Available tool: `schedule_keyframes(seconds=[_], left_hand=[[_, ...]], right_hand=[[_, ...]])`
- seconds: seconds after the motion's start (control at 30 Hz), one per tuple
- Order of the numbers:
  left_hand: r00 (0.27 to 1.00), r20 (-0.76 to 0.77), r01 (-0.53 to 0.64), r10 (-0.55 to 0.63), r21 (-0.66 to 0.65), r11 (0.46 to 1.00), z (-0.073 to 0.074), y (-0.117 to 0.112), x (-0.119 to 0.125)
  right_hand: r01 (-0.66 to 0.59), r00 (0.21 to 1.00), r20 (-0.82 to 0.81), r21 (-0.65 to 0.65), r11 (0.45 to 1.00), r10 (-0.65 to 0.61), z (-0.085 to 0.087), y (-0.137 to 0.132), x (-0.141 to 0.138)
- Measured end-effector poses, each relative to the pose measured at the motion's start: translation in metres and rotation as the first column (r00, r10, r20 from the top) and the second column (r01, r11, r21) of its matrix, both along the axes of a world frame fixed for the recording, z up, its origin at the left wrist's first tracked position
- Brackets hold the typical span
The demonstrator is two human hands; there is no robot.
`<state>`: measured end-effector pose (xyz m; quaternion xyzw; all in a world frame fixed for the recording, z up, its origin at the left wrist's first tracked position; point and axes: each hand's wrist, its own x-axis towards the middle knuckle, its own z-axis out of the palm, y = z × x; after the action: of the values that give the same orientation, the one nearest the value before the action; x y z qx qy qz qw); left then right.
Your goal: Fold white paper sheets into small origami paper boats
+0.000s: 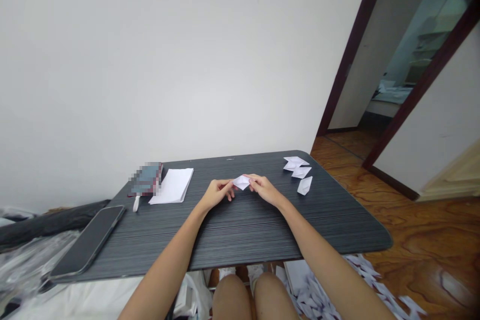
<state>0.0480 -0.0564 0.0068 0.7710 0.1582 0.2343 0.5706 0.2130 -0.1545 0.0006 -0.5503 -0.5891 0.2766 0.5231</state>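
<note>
A small folded white paper boat (pixel 242 182) is held just above the dark table between my two hands. My left hand (pixel 218 192) pinches its left tip between thumb and finger. At its right end, the fingers of my right hand (pixel 264 190) close on the paper. Several folded paper pieces (pixel 301 172) of similar shape lie to the right on the table, one of them (pixel 305 186) a little apart from the others. A stack of white paper sheets (pixel 172 186) rests to the left of my left hand.
The dark wood-grain table (pixel 240 240) stands against a white wall. A phone (pixel 88 242) lies at its left edge, near a blurred-out dark red-edged object (pixel 146 180) with a white strap. Below, many folded papers (pixel 317 295) cover the floor beside my legs. A doorway opens at right.
</note>
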Motion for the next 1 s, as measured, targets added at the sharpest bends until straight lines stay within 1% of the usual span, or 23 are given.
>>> schedule_keyframes(seconds=[0.07, 0.13, 0.2, 0.27, 0.3, 0.33, 0.37, 0.4, 0.43, 0.5, 0.53, 0.6, 0.63, 0.67, 0.7, 0.73, 0.8, 0.83, 0.87, 0.9, 1.0], left_hand=[[1.0, -0.008, -0.003, 0.003, 0.012, 1.0, -0.001, 0.001, 0.0], [1.0, -0.023, -0.009, 0.01, 0.029, 1.0, -0.002, 0.002, 0.001], [0.998, -0.046, -0.037, 0.041, 0.092, 0.995, -0.003, 0.002, 0.001], [0.988, -0.047, -0.132, 0.145, 0.212, 0.968, -0.003, 0.004, 0.0], [0.973, -0.037, -0.207, 0.227, 0.291, 0.934, -0.002, 0.005, -0.001], [0.946, -0.025, -0.29, 0.322, 0.377, 0.88, -0.002, 0.007, -0.002], [0.908, -0.017, -0.363, 0.418, 0.465, 0.808, -0.001, 0.009, -0.005], [0.862, -0.017, -0.415, 0.507, 0.551, 0.724, 0.001, 0.012, -0.007], [0.81, -0.021, -0.444, 0.586, 0.63, 0.637, 0.002, 0.015, -0.011], [0.695, -0.033, -0.457, 0.718, 0.751, 0.477, 0.006, 0.02, -0.02], [0.631, -0.036, -0.456, 0.775, 0.791, 0.408, 0.008, 0.022, -0.025], [0.483, -0.03, -0.459, 0.875, 0.842, 0.282, 0.012, 0.027, -0.035], [0.405, -0.031, -0.461, 0.914, 0.856, 0.233, 0.013, 0.029, -0.04], [0.327, -0.04, -0.465, 0.944, 0.863, 0.197, 0.015, 0.031, -0.046], [0.251, -0.064, -0.472, 0.966, 0.863, 0.18, 0.016, 0.033, -0.051], [0.188, -0.127, -0.48, 0.974, 0.853, 0.204, 0.016, 0.035, -0.055], [0.12, -0.276, -0.501, 0.954, 0.812, 0.298, 0.017, 0.04, -0.062], [0.105, -0.335, -0.508, 0.936, 0.791, 0.34, 0.017, 0.042, -0.065], [0.097, -0.377, -0.511, 0.921, 0.776, 0.371, 0.017, 0.044, -0.067], [0.091, -0.399, -0.509, 0.912, 0.768, 0.387, 0.017, 0.046, -0.069], [0.076, -0.411, -0.508, 0.909, 0.768, 0.39, 0.017, 0.05, -0.072]], right_hand=[[0.006, 1.0, 0.017, 0.003, 1.0, -0.006, 0.0, 0.0, -0.001], [0.019, 1.0, -0.013, -0.017, 1.0, -0.019, -0.001, 0.001, 0.0], [0.051, 0.997, -0.058, -0.035, 0.998, -0.053, -0.001, 0.002, 0.003], [0.142, 0.985, -0.093, -0.016, 0.99, -0.143, 0.0, 0.001, 0.01], [0.22, 0.97, -0.104, 0.009, 0.975, -0.218, 0.001, 0.0, 0.014], [0.322, 0.942, -0.11, 0.042, 0.946, -0.316, 0.002, -0.002, 0.019], [0.424, 0.904, -0.102, 0.078, 0.902, -0.416, 0.003, -0.004, 0.024], [0.512, 0.859, -0.078, 0.116, 0.851, -0.507, 0.004, -0.006, 0.028], [0.587, 0.807, -0.047, 0.173, 0.791, -0.588, 0.005, -0.008, 0.033], [0.677, 0.702, 0.029, 0.28, 0.68, -0.711, 0.006, -0.012, 0.04], [0.701, 0.658, 0.072, 0.307, 0.644, -0.75, 0.006, -0.013, 0.042], [0.727, 0.591, 0.155, 0.322, 0.607, -0.791, 0.006, -0.015, 0.045], [0.738, 0.564, 0.192, 0.317, 0.595, -0.803, 0.006, -0.016, 0.046], [0.754, 0.534, 0.22, 0.313, 0.578, -0.816, 0.005, -0.017, 0.047], [0.774, 0.498, 0.238, 0.312, 0.551, -0.834, 0.005, -0.017, 0.048], [0.796, 0.457, 0.249, 0.314, 0.517, -0.854, 0.004, -0.018, 0.05], [0.842, 0.366, 0.263, 0.315, 0.438, -0.893, 0.003, -0.02, 0.054], [0.86, 0.326, 0.275, 0.311, 0.404, -0.905, 0.002, -0.021, 0.055], [0.876, 0.289, 0.289, 0.304, 0.374, -0.913, 0.002, -0.022, 0.057], [0.891, 0.253, 0.305, 0.297, 0.344, -0.918, 0.002, -0.023, 0.058], [0.92, 0.153, 0.31, 0.302, 0.249, -0.939, 0.004, -0.027, 0.058]])
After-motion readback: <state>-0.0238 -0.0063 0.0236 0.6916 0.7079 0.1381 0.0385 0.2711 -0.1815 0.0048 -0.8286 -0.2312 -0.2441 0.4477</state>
